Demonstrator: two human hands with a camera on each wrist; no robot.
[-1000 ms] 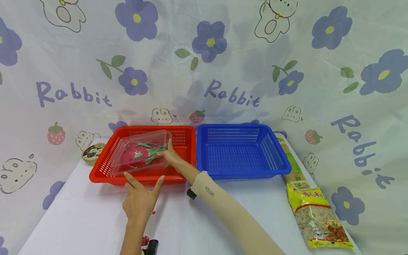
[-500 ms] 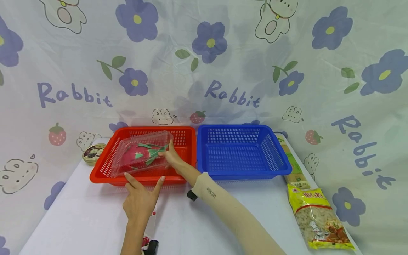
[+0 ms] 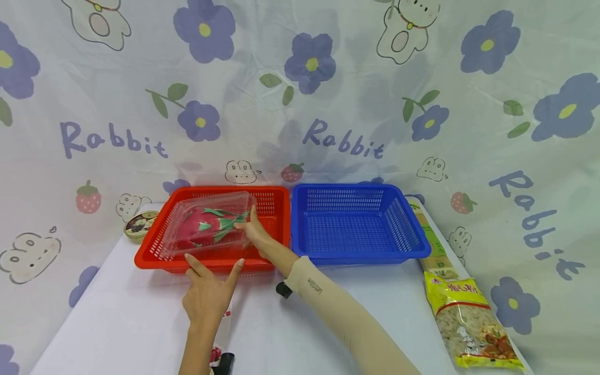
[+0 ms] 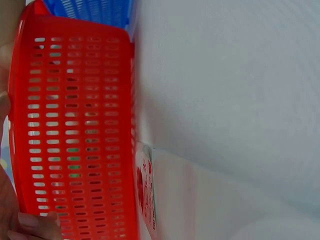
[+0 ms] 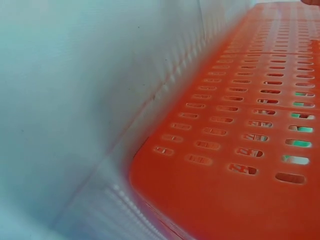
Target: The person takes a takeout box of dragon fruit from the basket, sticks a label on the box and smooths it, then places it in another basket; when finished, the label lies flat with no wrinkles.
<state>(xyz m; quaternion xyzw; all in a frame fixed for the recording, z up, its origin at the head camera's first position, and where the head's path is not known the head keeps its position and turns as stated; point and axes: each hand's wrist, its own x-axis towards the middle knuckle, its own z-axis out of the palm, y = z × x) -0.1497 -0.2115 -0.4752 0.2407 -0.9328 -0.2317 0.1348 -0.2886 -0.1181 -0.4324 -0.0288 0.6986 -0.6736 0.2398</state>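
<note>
Two baskets sit side by side on the white desk [image 3: 117, 317]: a red basket [image 3: 274, 208] on the left and a blue basket [image 3: 358, 221] just beside it. A clear plastic clamshell box [image 3: 206, 229] holding a pink dragon fruit [image 3: 199, 232] lies tilted inside the red one. The right hand [image 3: 255, 234] reaches into that basket and holds the box by its right end, fingers curled on it. The left hand [image 3: 206, 297] rests at the basket's front rim, thumb and forefinger spread straight against it, gripping nothing. A round tin [image 3: 138, 225] stands left of the red basket. A yellow food packet [image 3: 469, 323] lies near the desk's right edge.
</note>
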